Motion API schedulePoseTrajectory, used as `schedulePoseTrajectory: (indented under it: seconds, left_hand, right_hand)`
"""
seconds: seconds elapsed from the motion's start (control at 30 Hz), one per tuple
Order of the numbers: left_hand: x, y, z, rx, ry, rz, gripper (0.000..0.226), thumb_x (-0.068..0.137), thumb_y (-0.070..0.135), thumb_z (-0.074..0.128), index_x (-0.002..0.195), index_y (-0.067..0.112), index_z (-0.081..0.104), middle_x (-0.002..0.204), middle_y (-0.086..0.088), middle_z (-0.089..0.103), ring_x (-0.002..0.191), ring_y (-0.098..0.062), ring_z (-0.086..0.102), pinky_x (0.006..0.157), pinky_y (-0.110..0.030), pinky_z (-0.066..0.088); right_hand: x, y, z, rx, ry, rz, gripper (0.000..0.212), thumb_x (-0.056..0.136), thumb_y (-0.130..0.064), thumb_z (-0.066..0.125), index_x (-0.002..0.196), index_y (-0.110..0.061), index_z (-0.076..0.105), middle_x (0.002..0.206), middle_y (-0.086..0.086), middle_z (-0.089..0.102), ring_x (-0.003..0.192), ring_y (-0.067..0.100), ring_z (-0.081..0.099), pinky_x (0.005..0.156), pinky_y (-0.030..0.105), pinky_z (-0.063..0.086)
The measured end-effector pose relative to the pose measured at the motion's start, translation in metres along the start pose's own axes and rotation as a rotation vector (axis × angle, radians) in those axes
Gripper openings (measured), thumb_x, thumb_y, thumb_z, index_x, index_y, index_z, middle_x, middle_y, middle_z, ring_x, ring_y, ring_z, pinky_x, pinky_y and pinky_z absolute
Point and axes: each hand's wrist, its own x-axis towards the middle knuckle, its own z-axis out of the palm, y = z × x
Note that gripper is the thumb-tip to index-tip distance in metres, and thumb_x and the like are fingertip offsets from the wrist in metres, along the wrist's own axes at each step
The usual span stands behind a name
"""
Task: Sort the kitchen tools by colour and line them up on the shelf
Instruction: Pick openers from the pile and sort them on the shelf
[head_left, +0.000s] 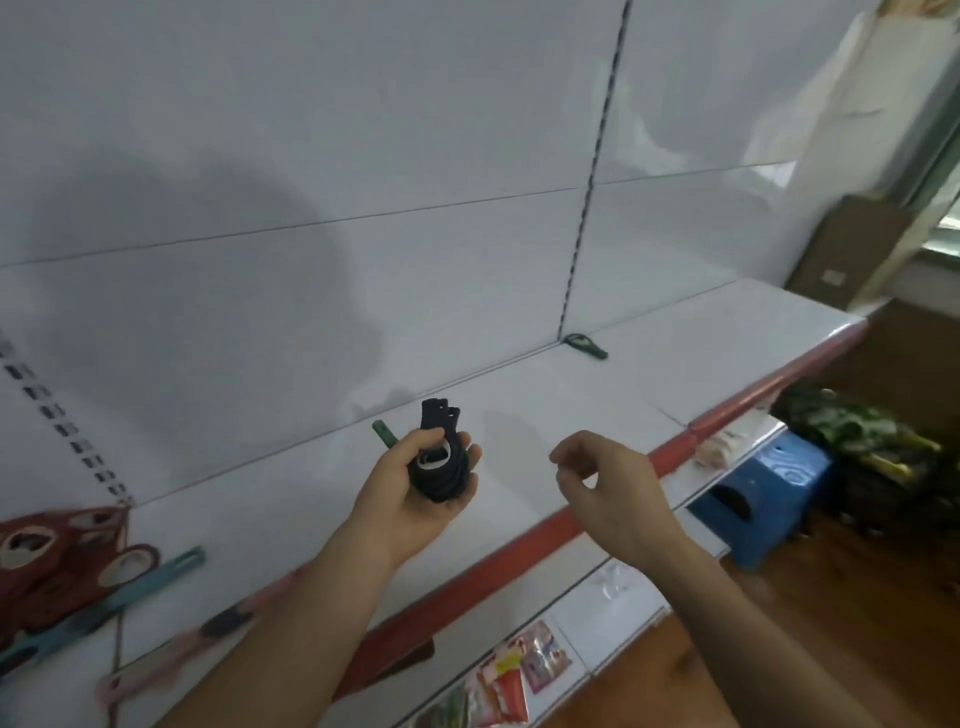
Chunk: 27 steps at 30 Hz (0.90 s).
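White shelf (623, 395), red strip along its front edge, white back panel (311, 156) behind it.

Far left end of shelf: heap of dark red tools (47, 561), overlapping, some with oval cut-outs. Just right of the heap, touching it: teal tool (104, 603), long, lying slantwise with its far end toward the back panel. Nearer the front edge: pink tool (171, 654), long, with a dark band round its middle, lying slantwise too and partly hidden by the left forearm.

Left hand (415, 483): raised above the middle of the shelf, palm up, fingers and thumb curled round a bunch of black tools (441, 462). Their ends stick up past the fingers. A green handle (384, 434) pokes out of the same grip on the thumb side. Exact kind of tool: cannot tell, blurred.

Right hand (608, 483): above the front edge, just right of the left hand, apart from it. Fingers loosely curled, thumb close to forefinger, nothing held.

Back edge of shelf, at the foot of the slotted upright: one green tool (586, 345) lying flat, alone, well apart from both hands.

Below the front edge: lower shelf (597, 613) with bright packets (519, 670). Right of it, on the floor: blue stool (769, 493), then camouflage cloth (857, 431). Past the right end of the shelf: cardboard box (841, 249).
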Motion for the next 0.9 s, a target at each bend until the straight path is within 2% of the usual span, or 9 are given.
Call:
schedulePoseTrajectory:
  seconds: [0.1,0.2,0.37,0.47,0.57,0.7,0.8,0.9]
  left_hand:
    - [0.037,-0.021,0.036,0.082,-0.025,-0.046,0.023,0.095,0.011,0.061,0.116,0.002,0.066,0.104,-0.013,0.074,0.092,-0.030,0.076,0.069,-0.038,0.063]
    - [0.081,-0.041,0.070,0.212,-0.057,-0.077,0.021,0.091,0.008,0.062,0.111,0.002,0.069,0.111,-0.011,0.076,0.093,-0.028,0.077,0.066,-0.036,0.064]
    - [0.168,-0.071,0.127,0.448,-0.157,-0.073,0.033,0.073,0.006,0.074,0.105,0.003,0.069,0.095,-0.009,0.074,0.087,-0.024,0.076,0.064,-0.036,0.062]
    - [0.217,-0.088,0.166,0.613,-0.257,-0.078,0.045,0.070,0.004,0.083,0.111,0.006,0.065,0.091,-0.011,0.071,0.086,-0.024,0.074,0.065,-0.038,0.059]
    - [0.254,-0.108,0.199,0.710,-0.362,-0.090,0.048,0.070,0.011,0.077,0.116,0.010,0.064,0.089,-0.009,0.071,0.084,-0.024,0.072,0.064,-0.040,0.058]
    - [0.295,-0.118,0.227,0.709,-0.322,-0.045,0.048,0.069,0.012,0.080,0.116,0.010,0.066,0.094,-0.011,0.070,0.086,-0.028,0.069,0.062,-0.040,0.056]
    - [0.317,-0.114,0.235,0.670,-0.256,-0.005,0.045,0.072,0.012,0.087,0.113,0.012,0.068,0.095,-0.011,0.072,0.086,-0.027,0.071,0.061,-0.040,0.058]
    - [0.333,-0.108,0.240,0.561,-0.175,0.040,0.042,0.076,0.019,0.076,0.116,0.009,0.067,0.096,-0.014,0.073,0.085,-0.026,0.073,0.062,-0.038,0.059]
  right_hand:
    - [0.020,0.032,-0.033,0.020,0.045,0.030,0.017,0.094,-0.015,0.060,0.101,-0.028,0.067,0.091,-0.015,0.066,0.088,0.000,0.061,0.075,0.018,0.050]
    - [0.050,0.067,-0.060,0.040,0.071,0.059,0.016,0.095,-0.016,0.059,0.102,-0.028,0.067,0.093,-0.014,0.067,0.085,0.002,0.062,0.074,0.018,0.051]
    - [0.120,0.127,-0.095,0.082,0.074,0.107,0.011,0.099,-0.026,0.057,0.105,-0.029,0.066,0.098,-0.014,0.067,0.083,0.003,0.063,0.067,0.012,0.047]
    - [0.160,0.162,-0.114,0.171,0.054,0.163,0.013,0.100,-0.039,0.057,0.109,-0.033,0.065,0.096,-0.012,0.068,0.082,0.007,0.067,0.071,0.022,0.053]
    - [0.191,0.194,-0.131,0.224,-0.036,0.196,0.020,0.097,-0.048,0.060,0.113,-0.036,0.064,0.094,-0.009,0.069,0.077,0.010,0.069,0.071,0.030,0.057]
    - [0.236,0.223,-0.147,0.298,-0.059,0.183,0.008,0.095,-0.033,0.068,0.101,-0.030,0.069,0.080,0.000,0.070,0.063,0.011,0.065,0.067,0.034,0.055]
    - [0.267,0.235,-0.143,0.390,-0.093,0.196,0.003,0.094,-0.023,0.069,0.096,-0.021,0.069,0.078,-0.001,0.068,0.060,0.010,0.064,0.062,0.031,0.050]
    - [0.296,0.246,-0.138,0.463,-0.118,0.204,0.006,0.094,-0.018,0.067,0.094,-0.012,0.066,0.081,0.001,0.069,0.060,0.013,0.062,0.061,0.031,0.050]
